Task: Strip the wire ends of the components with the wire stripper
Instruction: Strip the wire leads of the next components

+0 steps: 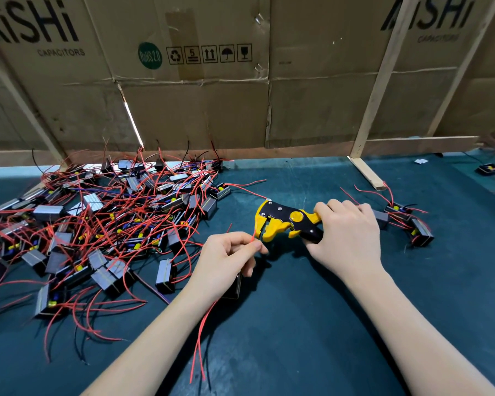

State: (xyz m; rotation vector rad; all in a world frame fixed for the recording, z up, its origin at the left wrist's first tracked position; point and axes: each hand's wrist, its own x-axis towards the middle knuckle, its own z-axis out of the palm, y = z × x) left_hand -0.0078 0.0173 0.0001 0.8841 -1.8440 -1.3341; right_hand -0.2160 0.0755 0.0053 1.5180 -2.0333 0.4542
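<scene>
Mid-table, the left hand (229,252) pinches a red wire (254,235) into the wire stripper (286,221), whose handles the right hand (346,230) grips. If the wire sits shallow or slips, the squeeze may nick strands or miss insulation.

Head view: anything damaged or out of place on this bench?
The cardboard backdrop is torn, with light showing through a slit. One component lies apart at far right. Otherwise the left hand feeds a red wire into the wire stripper normally.
</scene>
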